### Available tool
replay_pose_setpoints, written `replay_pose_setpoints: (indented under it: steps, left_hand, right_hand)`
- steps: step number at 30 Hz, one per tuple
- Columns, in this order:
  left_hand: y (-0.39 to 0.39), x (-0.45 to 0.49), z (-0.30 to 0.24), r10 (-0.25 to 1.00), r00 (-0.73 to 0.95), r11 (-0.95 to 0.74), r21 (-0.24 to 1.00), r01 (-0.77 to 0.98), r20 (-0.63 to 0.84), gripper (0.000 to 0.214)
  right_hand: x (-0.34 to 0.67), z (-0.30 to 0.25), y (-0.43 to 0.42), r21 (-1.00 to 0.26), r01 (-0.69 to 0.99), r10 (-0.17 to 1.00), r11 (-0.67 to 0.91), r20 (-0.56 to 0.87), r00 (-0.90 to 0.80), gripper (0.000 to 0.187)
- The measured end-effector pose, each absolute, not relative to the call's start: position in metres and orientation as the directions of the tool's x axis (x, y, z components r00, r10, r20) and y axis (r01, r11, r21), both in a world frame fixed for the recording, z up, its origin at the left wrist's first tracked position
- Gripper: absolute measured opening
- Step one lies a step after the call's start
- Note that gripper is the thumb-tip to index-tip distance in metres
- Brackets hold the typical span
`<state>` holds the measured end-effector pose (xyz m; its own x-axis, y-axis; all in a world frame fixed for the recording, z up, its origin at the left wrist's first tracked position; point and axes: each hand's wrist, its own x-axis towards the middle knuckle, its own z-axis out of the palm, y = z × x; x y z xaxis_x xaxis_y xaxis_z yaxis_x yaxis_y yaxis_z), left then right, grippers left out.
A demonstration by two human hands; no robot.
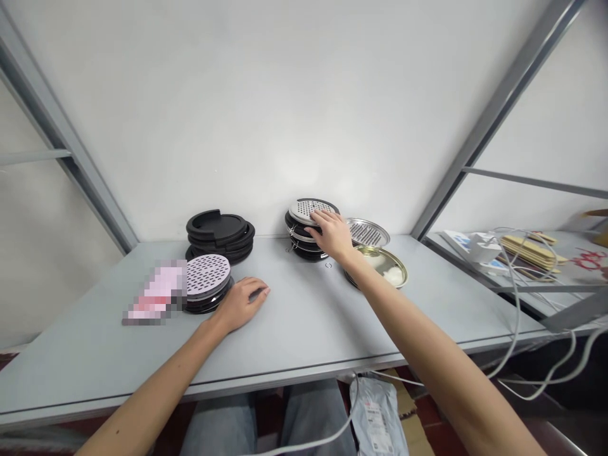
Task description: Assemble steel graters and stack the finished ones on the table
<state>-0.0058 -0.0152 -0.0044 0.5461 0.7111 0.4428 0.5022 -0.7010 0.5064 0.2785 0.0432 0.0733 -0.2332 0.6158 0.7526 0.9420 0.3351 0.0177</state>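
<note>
My right hand (332,233) is at a stack of round black and metal pieces near the wall. Its fingers lie over the top perforated metal disc (306,208), and the thumb is at the front rim, so it grips the disc's edge. Wire clasps (291,235) stick out from the stack's left side. My left hand (244,303) rests on the table, fingers loosely curved and thumb apart, holding nothing. Just left of it stands another stack, topped by a pale perforated disc (208,275). Behind that, black rings (219,231) are piled up, the top one notched.
Right of my right hand are a slotted metal disc (368,233) and a gold-coloured round tray (401,269) with white material. A small ring (328,265) lies nearby. A blurred-out pink item (159,291) is at left. White cables (515,310) hang at right, before a neighbouring table.
</note>
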Motion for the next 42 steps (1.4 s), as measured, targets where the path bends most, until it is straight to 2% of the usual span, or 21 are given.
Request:
replay_pose_setpoints:
  steps: [10, 17, 27, 32, 39, 42]
  left_hand:
    - [-0.016, -0.006, -0.003, 0.720, 0.551, -0.690, 0.520, 0.504, 0.422, 0.029]
    - [-0.016, -0.006, -0.003, 0.715, 0.554, -0.694, 0.526, 0.491, 0.427, 0.030]
    - [-0.016, -0.006, -0.002, 0.724, 0.558, -0.684, 0.530, 0.502, 0.406, 0.031]
    - [-0.016, -0.006, -0.003, 0.723, 0.559, -0.684, 0.528, 0.503, 0.405, 0.031]
    - [-0.016, -0.005, -0.002, 0.717, 0.557, -0.693, 0.515, 0.504, 0.419, 0.032]
    - [-0.016, -0.005, -0.002, 0.718, 0.557, -0.691, 0.519, 0.503, 0.417, 0.031]
  right_hand:
    - [0.282, 0.074, 0.044, -0.013, 0.924, 0.593, 0.383, 0.770, -0.235, 0.031]
    - [0.279, 0.077, 0.047, 0.063, 0.884, 0.587, 0.464, 0.725, -0.361, 0.032]
    - [0.285, 0.080, 0.047, 0.069, 0.889, 0.599, 0.452, 0.716, -0.360, 0.033]
    - [0.278, 0.077, 0.043, -0.012, 0.930, 0.629, 0.366, 0.740, -0.238, 0.039]
    - [0.260, 0.090, 0.053, -0.212, 0.967, 0.738, 0.141, 0.673, 0.040, 0.071]
    - [0.258, 0.096, 0.059, -0.220, 0.970, 0.775, 0.107, 0.629, 0.057, 0.066]
